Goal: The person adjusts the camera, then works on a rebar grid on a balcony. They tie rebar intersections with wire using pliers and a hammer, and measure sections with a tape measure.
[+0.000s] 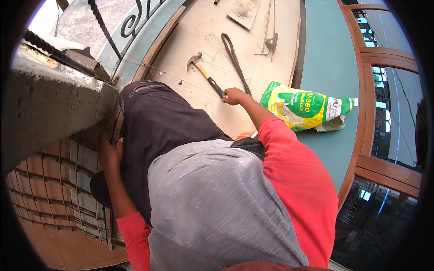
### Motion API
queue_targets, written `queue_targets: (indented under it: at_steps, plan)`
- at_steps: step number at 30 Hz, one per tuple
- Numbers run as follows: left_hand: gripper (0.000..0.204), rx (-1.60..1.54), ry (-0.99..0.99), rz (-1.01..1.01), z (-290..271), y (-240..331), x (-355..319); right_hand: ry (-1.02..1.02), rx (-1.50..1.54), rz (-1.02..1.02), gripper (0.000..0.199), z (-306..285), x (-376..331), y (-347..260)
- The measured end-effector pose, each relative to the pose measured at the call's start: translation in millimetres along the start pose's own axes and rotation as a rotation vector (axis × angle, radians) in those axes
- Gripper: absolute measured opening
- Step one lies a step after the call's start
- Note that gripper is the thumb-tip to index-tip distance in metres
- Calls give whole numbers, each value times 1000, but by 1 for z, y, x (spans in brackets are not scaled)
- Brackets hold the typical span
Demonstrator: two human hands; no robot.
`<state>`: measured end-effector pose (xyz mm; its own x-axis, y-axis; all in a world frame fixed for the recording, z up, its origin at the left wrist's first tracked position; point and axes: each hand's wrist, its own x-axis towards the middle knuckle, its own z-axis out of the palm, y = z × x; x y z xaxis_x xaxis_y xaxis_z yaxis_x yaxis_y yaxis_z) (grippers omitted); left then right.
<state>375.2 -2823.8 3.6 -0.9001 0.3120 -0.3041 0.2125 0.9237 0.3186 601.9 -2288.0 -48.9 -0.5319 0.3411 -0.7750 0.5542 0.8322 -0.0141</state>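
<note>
My right hand point(234, 96) is closed round the black grip end of a claw hammer point(209, 78). The hammer has a steel head and a wooden-coloured handle, and lies slanted low over the pale floor, its head pointing away to the left. Whether the head touches the floor I cannot tell. A bundle of dark tie wire point(232, 52) lies just beyond that hand. At the left, my left hand point(110, 153) is beside my bent leg, under the concrete beam point(49, 99). Its thumb stands apart from the fingers, which are partly in shadow, and nothing shows in it.
A green and yellow sack point(298, 106) lies by my right arm. Farther off are a board point(244, 12) and a tool with thin rods point(271, 43). Rebar mesh point(49, 189) spans the lower left. Twisted railing bars point(105, 29) stand at the upper left, wood-framed glass point(393, 115) at the right.
</note>
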Motion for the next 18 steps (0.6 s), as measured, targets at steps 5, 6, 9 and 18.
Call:
queue_targets:
  at_steps: [5, 6, 9, 18]
  plan:
    - [87, 101, -191, 2, 23, -3, 29, -32, 121, -40, 53, 55, 5, 19]
    - [88, 148, -245, -21, 24, -3, 32, -66, 140, -35, 53, 57, 9, 16]
    - [86, 203, -297, -36, 28, -8, 32, -49, 240, -52, 54, 61, 13, 10]
    - [55, -519, -411, -299, -157, 103, -16, 467, 586, 170, 32, 27, 25, 77]
